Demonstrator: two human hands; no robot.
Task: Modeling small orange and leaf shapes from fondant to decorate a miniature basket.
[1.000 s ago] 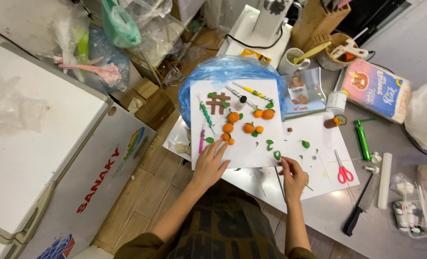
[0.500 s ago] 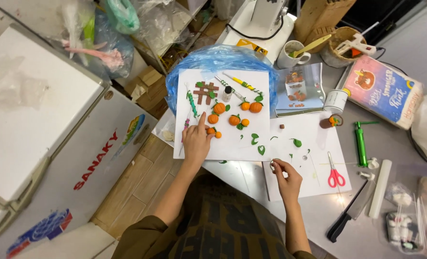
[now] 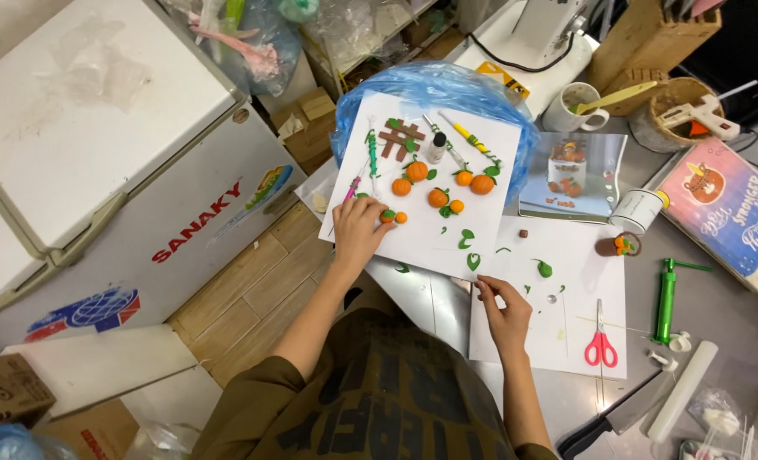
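The left hand (image 3: 358,228) lies fingers-down on the upper white sheet (image 3: 490,230), its fingertips touching a small orange pumpkin with a green top (image 3: 387,216); just beyond it sit more clay pumpkins (image 3: 437,198). The right hand (image 3: 505,302) pinches the edge of the lower white sheet (image 3: 583,341), red scissors (image 3: 600,345) lying to its right on the worktop (image 3: 720,315)

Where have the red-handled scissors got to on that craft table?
In the head view, the red-handled scissors lie on the white paper sheet to the right of the person's right hand, with the green clay tool just beyond them on the metal table.
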